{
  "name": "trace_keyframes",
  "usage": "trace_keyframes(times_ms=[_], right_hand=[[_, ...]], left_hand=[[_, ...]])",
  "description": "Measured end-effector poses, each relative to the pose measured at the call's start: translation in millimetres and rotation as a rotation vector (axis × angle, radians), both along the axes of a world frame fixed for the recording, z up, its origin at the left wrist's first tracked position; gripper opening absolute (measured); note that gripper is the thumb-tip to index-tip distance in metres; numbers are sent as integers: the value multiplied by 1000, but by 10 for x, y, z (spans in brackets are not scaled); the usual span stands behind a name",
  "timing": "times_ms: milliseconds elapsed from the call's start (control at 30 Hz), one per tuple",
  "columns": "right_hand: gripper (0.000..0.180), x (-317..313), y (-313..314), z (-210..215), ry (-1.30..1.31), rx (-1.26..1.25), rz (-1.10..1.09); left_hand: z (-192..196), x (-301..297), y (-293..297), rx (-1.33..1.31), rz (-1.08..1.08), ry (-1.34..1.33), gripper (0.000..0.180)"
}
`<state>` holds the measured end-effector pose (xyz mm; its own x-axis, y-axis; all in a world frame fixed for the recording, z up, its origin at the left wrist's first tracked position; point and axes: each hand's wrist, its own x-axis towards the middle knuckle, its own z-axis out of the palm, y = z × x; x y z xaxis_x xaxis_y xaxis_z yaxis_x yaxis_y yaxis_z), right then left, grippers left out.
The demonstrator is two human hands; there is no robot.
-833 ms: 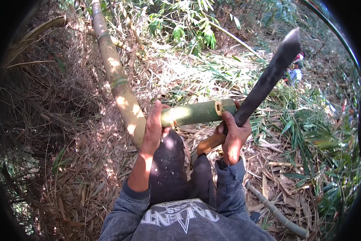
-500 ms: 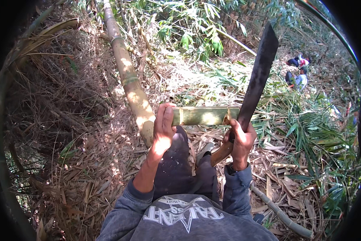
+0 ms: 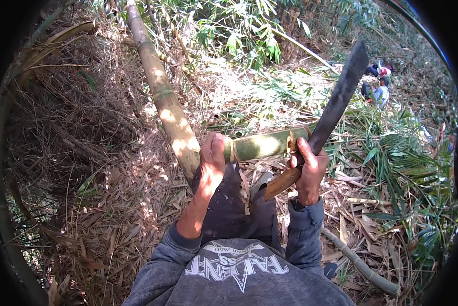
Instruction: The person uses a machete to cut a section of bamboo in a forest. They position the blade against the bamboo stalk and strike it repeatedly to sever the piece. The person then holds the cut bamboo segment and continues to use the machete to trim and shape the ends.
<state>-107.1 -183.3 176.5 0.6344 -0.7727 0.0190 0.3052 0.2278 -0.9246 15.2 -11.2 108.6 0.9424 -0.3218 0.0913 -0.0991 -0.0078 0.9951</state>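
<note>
Head: bamboo [image 3: 263,145] btwn hands [image 3: 212,157] [image 3: 312,172]

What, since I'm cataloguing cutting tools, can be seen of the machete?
The machete has a long, dark, slightly curved blade that looks like metal, dull and mottled, and an orange-brown handle that looks like wood. It is held slantwise, blade up toward the picture's upper right, handle end down toward the lower left. The right hand grips it where handle and blade meet. The blade's base passes by the right end of the green bamboo section; whether they touch is unclear.
</note>
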Motion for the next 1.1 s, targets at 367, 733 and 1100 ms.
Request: trace_keyframes(times_ms=[367,733,1100], right_hand=[[51,133,150,27,-91,11,-2],[38,-30,-37,-159,131,4,-93],[28,-1834,-495,-908,1013,-686,-279]], left_hand=[[96,77,33,-205,95,81,34],[277,321,247,-844,-365,434,43],[99,202,180,-103,-374,267,44]])
